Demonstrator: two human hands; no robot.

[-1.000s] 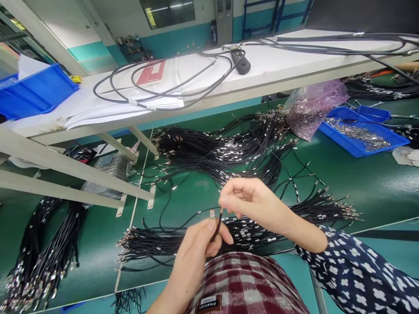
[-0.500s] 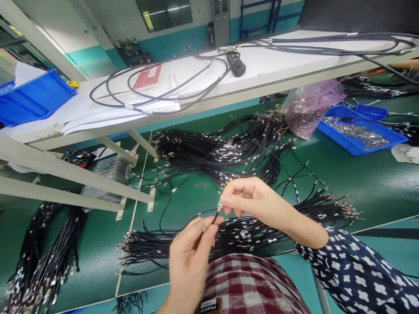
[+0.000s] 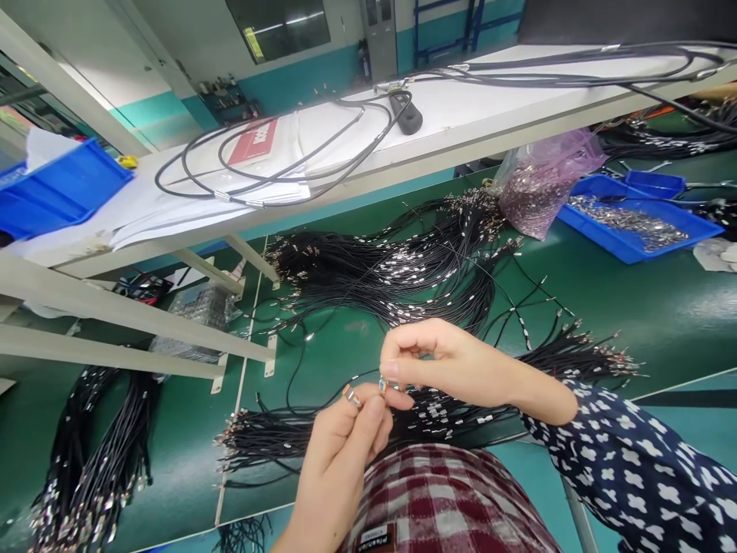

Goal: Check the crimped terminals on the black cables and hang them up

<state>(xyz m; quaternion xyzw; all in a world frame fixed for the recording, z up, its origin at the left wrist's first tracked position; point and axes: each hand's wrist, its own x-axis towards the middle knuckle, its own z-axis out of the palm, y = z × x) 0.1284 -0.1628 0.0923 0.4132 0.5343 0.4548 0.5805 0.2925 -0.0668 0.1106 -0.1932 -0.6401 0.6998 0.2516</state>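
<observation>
My left hand (image 3: 345, 442) is closed in a pinch on a thin black cable, most of it hidden behind the fingers. At its tip the cable end (image 3: 383, 386) shows small orange, white and bluish bits, probably stripped wires. My right hand (image 3: 443, 361) pinches that tip from above with thumb and forefinger. A small shiny metallic piece (image 3: 351, 395) sits at my left forefinger; whether it is a ring or a part, I cannot tell. Just behind both hands lies a bundle of black cables (image 3: 270, 434) with silvery labels and bare ends.
Another cable bundle (image 3: 368, 265) lies farther back on the green table (image 3: 650, 315), and a third bundle (image 3: 104, 438) at left. At right are a pink plastic bag (image 3: 535, 184) and a blue tray (image 3: 633, 223) of metal parts. A white shelf (image 3: 461, 123) spans above.
My right hand has come slightly down and left, closer to my left fingers. Less of the black cable shows between the hands. The view has shifted slightly.
</observation>
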